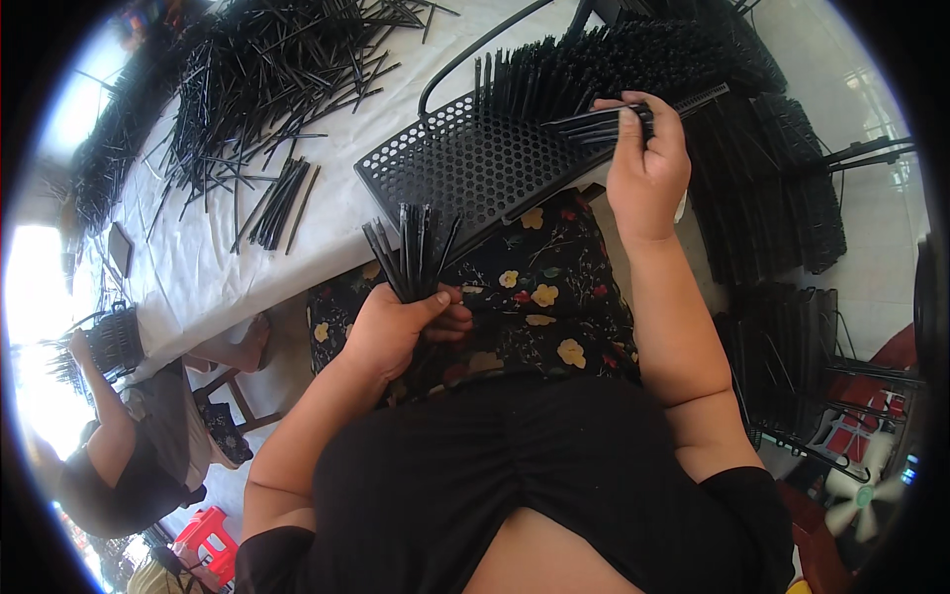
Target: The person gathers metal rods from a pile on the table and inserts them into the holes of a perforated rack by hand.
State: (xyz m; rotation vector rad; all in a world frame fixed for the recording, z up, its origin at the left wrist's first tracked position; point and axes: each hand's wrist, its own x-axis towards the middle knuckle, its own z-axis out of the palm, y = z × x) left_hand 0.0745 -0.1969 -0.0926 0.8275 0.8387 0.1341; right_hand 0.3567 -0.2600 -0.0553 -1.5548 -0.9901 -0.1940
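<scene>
My left hand [391,332] is closed around a loose bunch of thin black sticks [411,247], their tips fanning out upward above my lap. At the right, my right hand [648,173] pinches a few more black sticks [586,127] lying nearly level, their ends pointing left. Just beyond and left of that hand is a black tray [421,178] full of small holes, tilted at the table's edge, with a curved handle. Many similar sticks [633,64] stand close together in its far and right part. Holes show bare on its left side.
On the white-covered table [188,307] lie a big heap of loose black sticks [272,79] and a small bundle [280,206]. Black racks [777,198] are stacked at my right, a fan [864,495] below them. Another person [139,436] sits at far left near a red stool [208,540].
</scene>
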